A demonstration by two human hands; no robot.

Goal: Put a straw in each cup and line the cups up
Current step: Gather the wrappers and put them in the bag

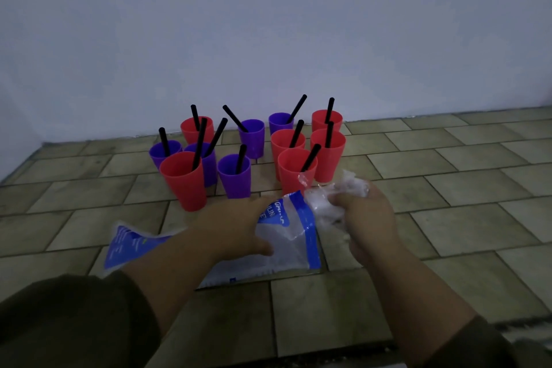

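Several red and purple plastic cups stand bunched on the tiled floor near the wall, each with a black straw in it; the nearest are a red cup (184,181) at the left, a purple cup (234,176) in the middle and a red cup (294,172) at the right. In front of them lies a flat clear and blue plastic bag (294,236). My left hand (236,225) rests spread on that bag. My right hand (366,218) is closed around crumpled clear plastic wrapping (331,197).
A pale wall (268,24) rises right behind the cups. Beige floor tiles (448,173) stretch to the right and left of the group. A dark edge (298,352) runs across the floor near my forearms.
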